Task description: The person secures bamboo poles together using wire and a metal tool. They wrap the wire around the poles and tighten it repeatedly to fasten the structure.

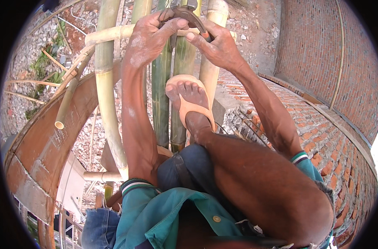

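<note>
Above the place where a pale bamboo crosspiece (pixel 108 35) meets upright-running bamboo poles, both hands are on one tool, which looks like dark metal pincers (pixel 192 16) with an orange band on a handle. My left hand (pixel 147 41) is closed, its thumb and fingers at the tool's left end. My right hand (pixel 222 47) wraps round the handle by the orange band. Whether a wire or tie is between the jaws is too small to tell. Just below the hands, my sandalled foot (pixel 193 97) rests on the green bamboo poles (pixel 160 93).
A thick pale bamboo pole (pixel 107 91) runs along the left, beside a cut bamboo end (pixel 60 123). A curved brown beam (pixel 56 143) lies farther left. Rough brickwork (pixel 322 145) and a brick wall (pixel 317 45) stand on the right. Rubble (pixel 255 33) covers ground far below.
</note>
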Demonstrator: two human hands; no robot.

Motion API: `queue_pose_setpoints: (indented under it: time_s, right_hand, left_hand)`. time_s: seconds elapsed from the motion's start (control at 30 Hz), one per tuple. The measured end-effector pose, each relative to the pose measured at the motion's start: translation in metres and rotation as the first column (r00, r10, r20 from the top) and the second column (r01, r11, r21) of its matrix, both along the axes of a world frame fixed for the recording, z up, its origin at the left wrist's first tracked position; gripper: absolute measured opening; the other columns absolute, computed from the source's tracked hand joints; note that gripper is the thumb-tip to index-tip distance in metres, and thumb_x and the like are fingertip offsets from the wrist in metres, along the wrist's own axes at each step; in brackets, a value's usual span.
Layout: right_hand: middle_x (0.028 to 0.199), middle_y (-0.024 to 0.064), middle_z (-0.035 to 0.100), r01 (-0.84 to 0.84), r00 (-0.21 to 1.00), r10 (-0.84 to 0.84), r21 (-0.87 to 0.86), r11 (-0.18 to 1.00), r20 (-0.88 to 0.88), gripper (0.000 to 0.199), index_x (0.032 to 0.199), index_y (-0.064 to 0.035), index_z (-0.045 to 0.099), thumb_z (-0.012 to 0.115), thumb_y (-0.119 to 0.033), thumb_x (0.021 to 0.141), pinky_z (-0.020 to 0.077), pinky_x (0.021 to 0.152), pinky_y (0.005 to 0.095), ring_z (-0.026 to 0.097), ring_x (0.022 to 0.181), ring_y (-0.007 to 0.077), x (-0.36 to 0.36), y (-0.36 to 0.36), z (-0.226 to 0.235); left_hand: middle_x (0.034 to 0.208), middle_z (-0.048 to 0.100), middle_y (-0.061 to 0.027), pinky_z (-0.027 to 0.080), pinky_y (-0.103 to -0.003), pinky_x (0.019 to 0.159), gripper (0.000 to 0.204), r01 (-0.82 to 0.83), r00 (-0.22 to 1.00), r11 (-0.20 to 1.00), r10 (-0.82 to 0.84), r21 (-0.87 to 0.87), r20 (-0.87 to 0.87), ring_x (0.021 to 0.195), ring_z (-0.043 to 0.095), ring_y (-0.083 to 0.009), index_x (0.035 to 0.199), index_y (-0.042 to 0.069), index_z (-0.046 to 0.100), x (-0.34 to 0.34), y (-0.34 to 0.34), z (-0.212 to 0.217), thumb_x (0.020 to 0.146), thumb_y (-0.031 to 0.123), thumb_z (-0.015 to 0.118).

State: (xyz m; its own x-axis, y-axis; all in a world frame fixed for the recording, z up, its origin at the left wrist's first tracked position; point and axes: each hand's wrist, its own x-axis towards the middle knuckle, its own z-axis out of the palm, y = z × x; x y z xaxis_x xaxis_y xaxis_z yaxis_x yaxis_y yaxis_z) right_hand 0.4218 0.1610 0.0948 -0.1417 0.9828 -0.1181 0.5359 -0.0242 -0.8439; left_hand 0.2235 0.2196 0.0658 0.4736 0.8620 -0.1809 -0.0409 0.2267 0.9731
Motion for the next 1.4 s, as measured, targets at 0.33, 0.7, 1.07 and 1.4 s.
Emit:
queue_pose_setpoints:
  time_s: [0.33, 0.7, 1.07, 1.4]
  right_hand:
    - [0.084, 0.0171, 0.069, -0.212, 0.924, 0.118, 0.229, 0.95, 0.363, 0.025, 0.113, -0.0064, 0.067, 0.065, -0.027, 0.1, 0.0538, 0.063, 0.0454, 0.068, 0.072, 0.0357, 0.035, -0.03, -0.02]
    - [0.061, 0.0191, 0.067, -0.3, 0.795, 0.179, 0.12, 0.946, 0.58, 0.024, 0.105, 0.0063, 0.058, 0.056, -0.016, 0.099, 0.055, 0.048, 0.0457, 0.071, 0.057, 0.0364, -0.041, -0.019, 0.0]
    - [0.056, 0.0159, 0.062, -0.322, 0.808, 0.228, 0.084, 0.943, 0.543, 0.04, 0.106, 0.0043, 0.061, 0.056, -0.035, 0.105, 0.0502, 0.045, 0.0462, 0.066, 0.049, 0.0327, -0.038, -0.011, 0.007]
    - [0.059, 0.0155, 0.064, -0.444, 0.705, 0.411, -0.093, 0.891, 0.577, 0.042, 0.107, 0.0021, 0.06, 0.058, -0.04, 0.103, 0.0485, 0.044, 0.0441, 0.066, 0.051, 0.0327, -0.036, -0.013, 0.011]
  left_hand:
    - [0.099, 0.074, -0.0022, 0.051, -0.031, 0.086, 0.016, 0.154, 0.986, 0.925, -0.124, 0.347, -0.107, 0.095, 0.064, -0.0115, 0.11, 0.004, 0.077, 0.006, -0.016, -0.038, 0.098, 0.011, 0.069]
    - [0.1, 0.077, -0.0088, 0.031, -0.017, 0.047, 0.024, -0.499, 0.839, 0.854, 0.518, -0.147, 0.167, 0.054, 0.04, -0.0002, 0.12, 0.0, 0.072, -0.091, -0.01, -0.047, 0.102, 0.015, 0.067]
    - [0.1, 0.076, -0.0107, 0.029, -0.018, 0.042, 0.028, -0.544, 0.817, 0.807, 0.572, -0.232, 0.071, 0.051, 0.04, -0.0018, 0.121, -0.001, 0.069, -0.074, -0.005, -0.025, 0.104, 0.021, 0.064]
    - [0.109, 0.071, -0.0113, 0.029, -0.018, 0.041, 0.032, -0.693, 0.661, 0.634, 0.749, -0.343, 0.047, 0.055, 0.041, -0.0044, 0.128, -0.003, 0.063, -0.113, 0.001, -0.033, 0.107, 0.021, 0.057]
